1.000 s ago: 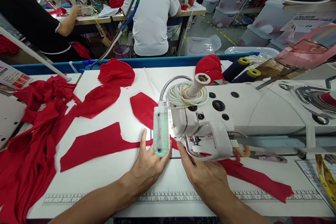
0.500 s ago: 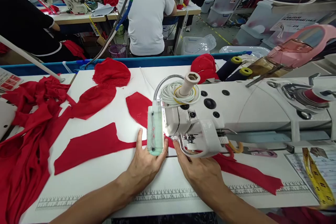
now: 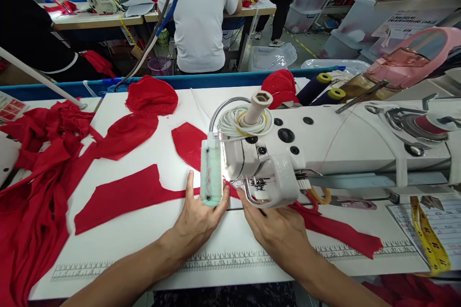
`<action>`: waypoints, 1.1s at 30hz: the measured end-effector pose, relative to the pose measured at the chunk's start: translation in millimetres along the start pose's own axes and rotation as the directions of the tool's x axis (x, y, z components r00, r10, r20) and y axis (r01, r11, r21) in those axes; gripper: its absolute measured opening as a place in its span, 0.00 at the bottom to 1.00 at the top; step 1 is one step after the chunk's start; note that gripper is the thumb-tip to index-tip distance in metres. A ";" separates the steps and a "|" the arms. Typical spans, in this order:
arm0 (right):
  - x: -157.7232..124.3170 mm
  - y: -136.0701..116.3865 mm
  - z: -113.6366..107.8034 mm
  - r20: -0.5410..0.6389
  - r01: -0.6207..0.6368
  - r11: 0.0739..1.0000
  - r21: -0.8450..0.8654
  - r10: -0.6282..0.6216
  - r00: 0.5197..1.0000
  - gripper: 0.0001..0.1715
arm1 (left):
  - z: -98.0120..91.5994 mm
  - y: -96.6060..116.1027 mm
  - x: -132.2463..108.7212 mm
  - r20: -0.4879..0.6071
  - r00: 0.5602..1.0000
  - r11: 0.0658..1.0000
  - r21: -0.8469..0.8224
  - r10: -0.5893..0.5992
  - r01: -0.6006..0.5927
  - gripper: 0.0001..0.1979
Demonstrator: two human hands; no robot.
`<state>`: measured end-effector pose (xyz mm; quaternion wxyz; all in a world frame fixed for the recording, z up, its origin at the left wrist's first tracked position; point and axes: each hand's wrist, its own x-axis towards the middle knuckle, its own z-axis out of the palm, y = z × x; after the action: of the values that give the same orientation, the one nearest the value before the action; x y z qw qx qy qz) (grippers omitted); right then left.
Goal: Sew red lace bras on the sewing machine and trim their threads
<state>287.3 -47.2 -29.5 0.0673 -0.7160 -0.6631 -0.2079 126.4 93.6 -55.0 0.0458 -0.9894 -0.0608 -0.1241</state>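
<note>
I take the sewing machine point(image 3: 353, 139) as my landmark. The red cloth point(image 3: 122, 196) lies flat to the left of its needle area point(image 3: 260, 184), broad at the far end and narrowing to a strip that runs under the green lamp point(image 3: 211, 172) towards the needle. My left hand point(image 3: 198, 220) rests at that strip, just left of the machine's head, thumb and index finger spread wide; the lamp covers the other fingertips. My right hand point(image 3: 277, 230) sits just in front of the machine's head, 1 fingertip at the strip. The head hides its other fingers, so I cannot tell whether they pinch anything.

I judge the sewing to be partway along. The broad end, left of the machine, looks still unfed. A red strip point(image 3: 342, 230) lies out to the right of the needle area, but I cannot tell whether it joins the same cloth. I see no stitches, so I cannot confirm what is finished. Beyond my left hand, 1 small red piece point(image 3: 189, 146) lies apart, untouched, and a red heap point(image 3: 39, 201) waits farther left of the machine.
</note>
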 end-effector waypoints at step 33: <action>-14.9 -13.1 25.5 0.044 -0.030 0.998 -0.050 0.032 0.999 0.25 | -14.5 -0.3 4.5 0.021 0.998 0.998 -0.021 -0.056 0.057 0.18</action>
<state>279.3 -50.0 -60.8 0.0380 -0.7322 -0.6477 -0.2071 127.2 92.8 -39.9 0.0311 -0.9889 -0.0879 -0.1159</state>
